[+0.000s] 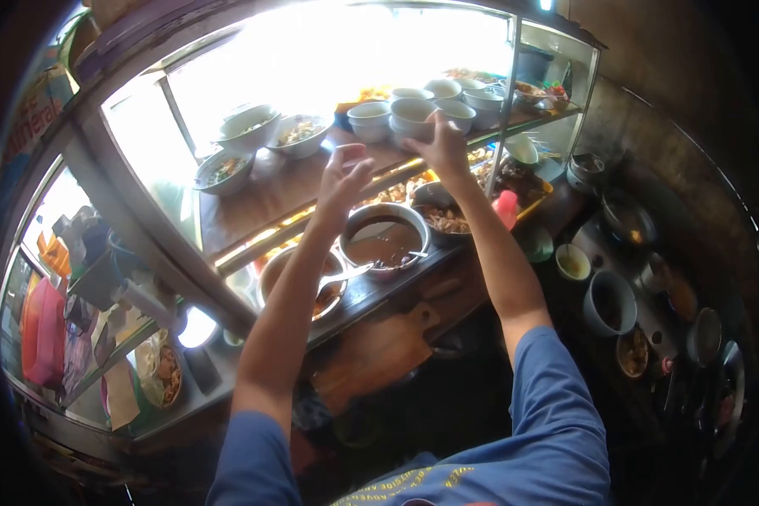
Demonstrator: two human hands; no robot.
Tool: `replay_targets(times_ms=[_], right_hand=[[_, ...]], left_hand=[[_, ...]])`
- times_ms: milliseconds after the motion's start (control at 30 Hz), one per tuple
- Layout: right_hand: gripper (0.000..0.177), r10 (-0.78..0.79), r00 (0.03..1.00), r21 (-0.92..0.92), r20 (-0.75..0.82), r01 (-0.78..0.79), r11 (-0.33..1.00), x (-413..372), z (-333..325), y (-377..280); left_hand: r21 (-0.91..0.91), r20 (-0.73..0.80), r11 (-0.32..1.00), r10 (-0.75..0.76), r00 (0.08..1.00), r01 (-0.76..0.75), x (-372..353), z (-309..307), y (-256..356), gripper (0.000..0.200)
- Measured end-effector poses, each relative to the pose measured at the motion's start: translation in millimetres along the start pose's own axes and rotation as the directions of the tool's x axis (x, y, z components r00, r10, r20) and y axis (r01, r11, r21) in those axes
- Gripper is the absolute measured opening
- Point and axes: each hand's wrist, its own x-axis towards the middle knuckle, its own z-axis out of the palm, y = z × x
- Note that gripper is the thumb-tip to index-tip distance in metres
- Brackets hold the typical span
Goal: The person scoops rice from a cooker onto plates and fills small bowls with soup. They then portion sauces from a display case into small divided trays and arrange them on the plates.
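Both my arms reach toward the upper shelf of a glass-fronted food case. My right hand (441, 150) is at a stack of white bowls (411, 116), its fingers on the near bowl's right side and rim. My left hand (347, 175) hangs in front of the shelf with its fingers apart and nothing in them. Behind it, to the left, stand bowls of chopped food (300, 135). Below my hands a large pot of brown sauce (385, 242) sits on the lower counter, with a spoon handle across its edge.
Another pot (329, 297) with a ladle stands beside my left forearm. Trays of cooked food, a pot of meat (444, 218) and a pink object (505, 208) are near my right forearm. Pans and bowls (609, 303) crowd the right side. A metal post (156, 211) rises on the left.
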Motion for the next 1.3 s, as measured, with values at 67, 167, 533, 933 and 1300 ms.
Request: replay_targets(times_ms=[67, 167, 533, 933, 1300], right_hand=[[0.053, 0.020, 1.000, 0.088, 0.009, -0.021, 0.996, -5, -10, -11], [0.053, -0.003, 0.980, 0.346, 0.200, -0.067, 0.936, -14, -35, -43], [0.039, -0.223, 0.865, 0.413, 0.450, 0.020, 0.910, 24, -43, -42], [0.022, -0.217, 0.905, -0.218, 0.366, 0.310, 0.926, 112, 32, 53], [0.021, -0.215, 0.972, 0.035, -0.091, 0.219, 0.975, 26, -35, -27]], left_hand=[[-0.016, -0.082, 0.999, -0.048, 0.995, 0.046, 21, 11, -7, 0.054], [-0.163, -0.076, 0.986, -0.032, 0.997, 0.019, 16, 31, 4, 0.069], [-0.490, -0.318, 0.858, -0.012, 0.948, -0.153, -66, -12, -23, 0.074], [-0.241, -0.395, 0.960, 0.037, 0.918, -0.143, -243, -58, -25, 0.088], [-0.433, -0.335, 0.901, -0.182, 0.925, 0.020, -346, -43, -25, 0.101]])
